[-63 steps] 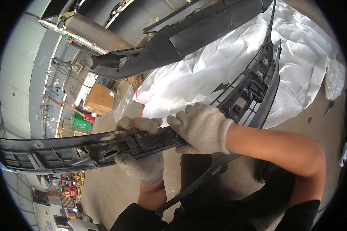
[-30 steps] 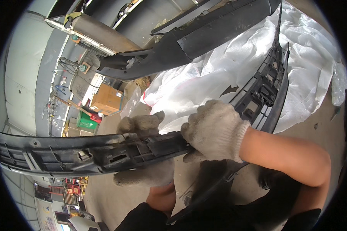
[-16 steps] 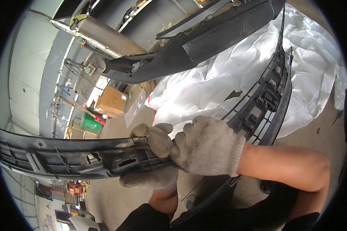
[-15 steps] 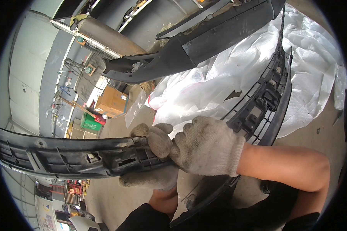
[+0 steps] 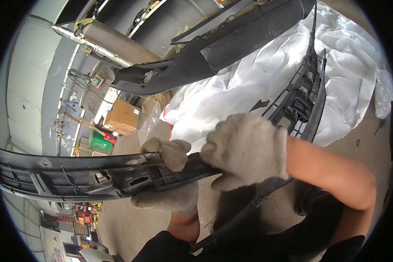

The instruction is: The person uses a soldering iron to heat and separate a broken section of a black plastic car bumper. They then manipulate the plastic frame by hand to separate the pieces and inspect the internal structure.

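A long black plastic bumper strip, with ribs and slots on its inner side, runs from the left edge to the middle. My left hand, in a dirty white knit glove, is closed around it, thumb above and fingers beneath. Just to the right, my gloved right hand is closed over the strip's right end, hiding that part. Beyond this hand a black plastic grille piece curves up to the far right; whether it joins the strip is hidden.
White plastic sheeting covers the floor ahead. A dark bumper cover lies across the far side. Further left stand a cardboard box, a green bin and a cluttered shelf. Red racks show at lower left.
My right hand has moved right and slightly up along the strip, away from my left hand, baring a stretch of black plastic between them. The left hand keeps its grip.
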`<state>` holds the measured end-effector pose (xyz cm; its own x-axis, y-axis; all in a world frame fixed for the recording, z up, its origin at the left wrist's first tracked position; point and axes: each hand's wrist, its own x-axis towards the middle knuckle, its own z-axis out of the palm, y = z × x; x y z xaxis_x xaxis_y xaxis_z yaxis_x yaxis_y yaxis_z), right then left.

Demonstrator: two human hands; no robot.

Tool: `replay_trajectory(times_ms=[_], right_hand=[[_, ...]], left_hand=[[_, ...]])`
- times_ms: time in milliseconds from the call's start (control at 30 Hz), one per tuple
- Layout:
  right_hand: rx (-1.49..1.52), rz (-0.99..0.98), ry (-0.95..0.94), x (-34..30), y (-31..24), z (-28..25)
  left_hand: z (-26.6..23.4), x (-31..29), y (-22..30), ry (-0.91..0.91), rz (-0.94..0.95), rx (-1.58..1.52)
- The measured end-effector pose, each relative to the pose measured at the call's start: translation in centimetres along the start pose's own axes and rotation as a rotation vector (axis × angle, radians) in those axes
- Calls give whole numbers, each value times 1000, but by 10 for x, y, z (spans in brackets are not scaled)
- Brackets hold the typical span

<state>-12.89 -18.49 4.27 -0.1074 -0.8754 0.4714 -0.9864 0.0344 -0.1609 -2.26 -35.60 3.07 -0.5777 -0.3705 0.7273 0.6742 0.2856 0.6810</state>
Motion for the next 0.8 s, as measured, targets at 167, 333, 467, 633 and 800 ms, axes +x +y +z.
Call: replay_trajectory(times_ms=[167,333,467,633,800], right_hand=[[59,152,-371,-7,8,-6],[40,190,-213,-8,-3,25],[48,194,-157,-3,-2,37],[52,150,-201,5,4,44],[30,134,-296,10,3,38]], left_hand=[[-5,4,-6,-79,42,-136],[3,4,-6,-78,38,-148],[6,2,-5,-7,14,-126],[-4,0,-13,-65,-4,-224],[-6,-7,-18,-69,-23,-143]])
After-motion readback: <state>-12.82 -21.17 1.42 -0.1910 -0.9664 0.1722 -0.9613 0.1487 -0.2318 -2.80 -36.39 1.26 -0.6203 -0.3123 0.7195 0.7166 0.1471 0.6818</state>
